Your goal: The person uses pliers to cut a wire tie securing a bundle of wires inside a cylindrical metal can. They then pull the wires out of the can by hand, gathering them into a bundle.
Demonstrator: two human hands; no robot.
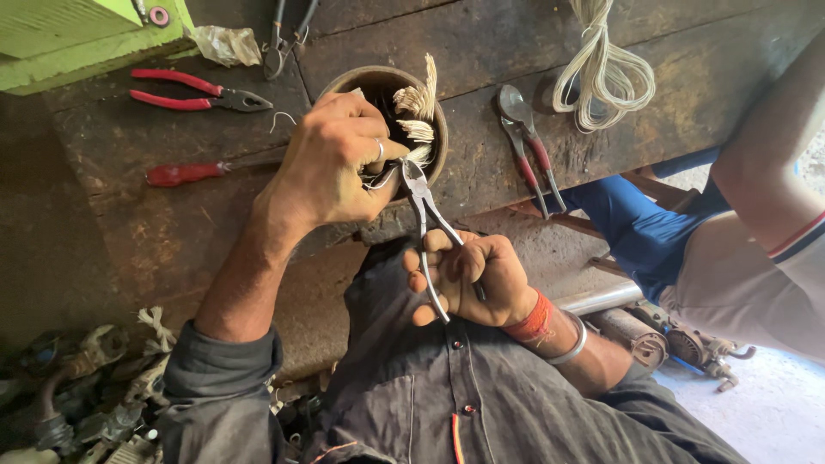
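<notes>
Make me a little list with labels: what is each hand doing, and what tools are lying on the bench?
Left hand: pressed on the rim of a round metal shell with pale wire bundles inside
Right hand: grips bare-metal pliers, nose at the shell's edge
Bench: dark, worn wood
Lying tools: red-handled pliers, red-handled screwdriver, another pair of pliers
Also: coil of pale cord
Nearby: another person's arm

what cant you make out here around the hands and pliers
- Plier tips, head view: hidden behind the left hand.
- Inside of the round part: covered by that hand and shadow.
- What the left fingers pinch: too small to tell.
- Right hand palm: hidden by its curled fingers.
- Cord coil: cut off by the top edge.
</notes>
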